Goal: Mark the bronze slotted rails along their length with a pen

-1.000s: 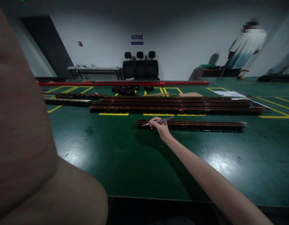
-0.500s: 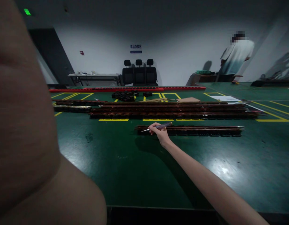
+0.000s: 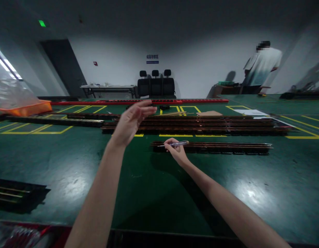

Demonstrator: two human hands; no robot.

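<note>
So, head view: right hand (image 3: 177, 151) is closed around a slim pen-like tool (image 3: 181, 143), thumb and fingers pinching it near the front. Tip points left, over the left end of a short bundle of dark strips (image 3: 226, 148) lying flat on the green table (image 3: 138, 206). Can't tell whether tip touches the strips. Rest of the bundle runs off to the right of the hand.

Left hand (image 3: 132, 124) is open, fingers extended and pointing right, raised in front of the left end of a longer strip stack (image 3: 213, 125). That stack lies just beyond the short bundle, roughly parallel to it.

Behind the stack: thin sticks (image 3: 175, 113), a brown flat piece (image 3: 209, 113), white sheets (image 3: 251, 112) and a long red rail (image 3: 203, 101). Far left, an orange tray (image 3: 32, 108) with clear plastic (image 3: 10, 92). Near left, another strip bundle (image 3: 17, 195). Back right, a person (image 3: 264, 65) stands by the wall.
</note>
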